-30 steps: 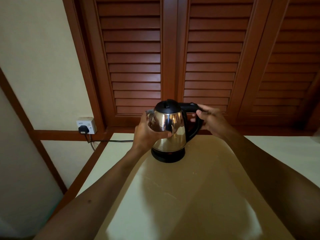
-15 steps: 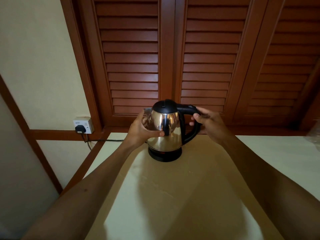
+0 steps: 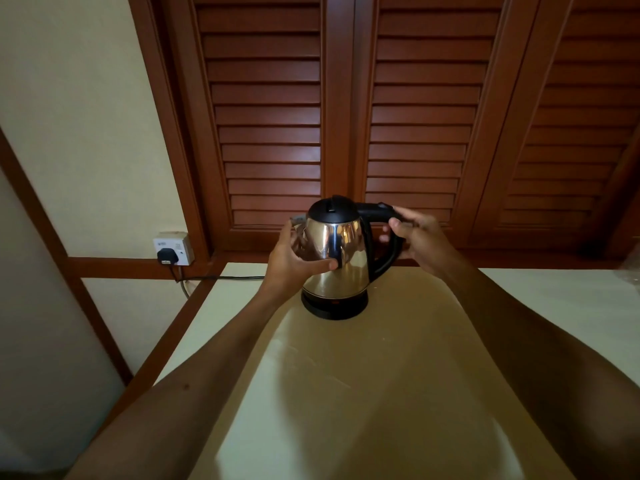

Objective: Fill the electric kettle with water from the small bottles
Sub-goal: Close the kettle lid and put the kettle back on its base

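A shiny steel electric kettle (image 3: 341,268) with a black lid and black handle stands on its black base (image 3: 334,306) near the back of a cream table (image 3: 363,393). My left hand (image 3: 294,259) wraps the kettle's left side, thumb across the front of the steel body. My right hand (image 3: 417,237) grips the top of the black handle. The lid is down. No small bottles are in view.
A white wall socket (image 3: 174,248) with a black plug sits at the left, its cord (image 3: 221,278) running to the table's back edge. Brown louvred shutters (image 3: 346,116) stand right behind the kettle. Something clear and crinkly (image 3: 632,271) shows at the right edge.
Both hands keep their hold on the kettle. The kettle and hands sit almost where they were; only the head view has shifted slightly.
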The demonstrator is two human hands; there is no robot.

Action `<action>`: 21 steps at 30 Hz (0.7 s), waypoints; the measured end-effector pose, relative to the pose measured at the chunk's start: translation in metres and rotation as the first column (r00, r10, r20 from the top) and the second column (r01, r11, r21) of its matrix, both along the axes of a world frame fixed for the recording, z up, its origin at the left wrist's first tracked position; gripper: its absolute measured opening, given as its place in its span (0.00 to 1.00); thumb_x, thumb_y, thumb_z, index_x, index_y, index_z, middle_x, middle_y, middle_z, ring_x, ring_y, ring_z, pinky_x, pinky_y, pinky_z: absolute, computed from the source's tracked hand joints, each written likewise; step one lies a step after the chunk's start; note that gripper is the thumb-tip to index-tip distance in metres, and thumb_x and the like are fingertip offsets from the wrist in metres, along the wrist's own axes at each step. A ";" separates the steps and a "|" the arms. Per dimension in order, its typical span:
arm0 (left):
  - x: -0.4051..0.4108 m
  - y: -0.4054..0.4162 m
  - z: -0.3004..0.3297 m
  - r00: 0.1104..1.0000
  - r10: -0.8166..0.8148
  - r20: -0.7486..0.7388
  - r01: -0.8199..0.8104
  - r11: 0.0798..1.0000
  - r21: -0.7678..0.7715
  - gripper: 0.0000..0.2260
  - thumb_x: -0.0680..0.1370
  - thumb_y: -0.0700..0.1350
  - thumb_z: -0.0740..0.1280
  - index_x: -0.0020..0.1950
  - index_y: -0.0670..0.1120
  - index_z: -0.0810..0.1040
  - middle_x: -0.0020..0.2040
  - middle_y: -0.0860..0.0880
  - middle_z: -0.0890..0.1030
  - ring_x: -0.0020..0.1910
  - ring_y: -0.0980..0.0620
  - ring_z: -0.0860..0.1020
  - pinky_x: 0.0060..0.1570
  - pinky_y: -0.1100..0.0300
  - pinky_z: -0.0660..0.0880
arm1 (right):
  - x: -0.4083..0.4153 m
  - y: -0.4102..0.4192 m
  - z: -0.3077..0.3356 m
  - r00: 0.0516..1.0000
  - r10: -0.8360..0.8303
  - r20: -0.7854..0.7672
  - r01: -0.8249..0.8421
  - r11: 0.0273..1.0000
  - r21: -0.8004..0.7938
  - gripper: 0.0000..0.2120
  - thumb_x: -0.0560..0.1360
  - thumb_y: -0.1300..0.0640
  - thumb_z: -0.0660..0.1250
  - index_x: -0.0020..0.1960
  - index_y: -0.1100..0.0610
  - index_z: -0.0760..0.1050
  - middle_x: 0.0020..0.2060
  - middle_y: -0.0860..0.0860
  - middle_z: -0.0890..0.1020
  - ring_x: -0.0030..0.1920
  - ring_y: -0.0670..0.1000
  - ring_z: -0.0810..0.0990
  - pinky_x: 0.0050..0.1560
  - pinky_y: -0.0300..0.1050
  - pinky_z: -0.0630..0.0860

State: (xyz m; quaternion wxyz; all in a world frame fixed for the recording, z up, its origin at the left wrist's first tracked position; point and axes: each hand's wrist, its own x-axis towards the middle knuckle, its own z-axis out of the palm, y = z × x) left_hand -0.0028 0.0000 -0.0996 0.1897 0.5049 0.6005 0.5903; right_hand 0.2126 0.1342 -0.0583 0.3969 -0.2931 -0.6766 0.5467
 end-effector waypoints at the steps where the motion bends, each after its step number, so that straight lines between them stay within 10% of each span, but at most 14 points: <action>1: -0.003 0.001 0.001 1.000 -0.021 0.010 0.021 1.000 0.001 0.45 0.57 0.52 0.84 0.70 0.56 0.68 0.66 0.53 0.77 0.67 0.51 0.74 0.66 0.46 0.73 | 0.000 -0.001 -0.002 1.000 -0.009 -0.016 0.009 1.000 0.005 0.18 0.79 0.62 0.62 0.68 0.53 0.71 0.48 0.53 0.82 0.51 0.52 0.82 0.54 0.60 0.79; 21: -0.015 0.010 0.000 0.992 -0.119 0.050 0.116 0.992 0.052 0.37 0.61 0.44 0.84 0.67 0.51 0.72 0.61 0.48 0.81 0.62 0.47 0.79 0.62 0.43 0.76 | -0.001 -0.001 -0.001 0.997 -0.030 -0.067 0.028 0.999 -0.024 0.18 0.79 0.64 0.60 0.67 0.55 0.72 0.47 0.51 0.81 0.51 0.54 0.80 0.54 0.62 0.78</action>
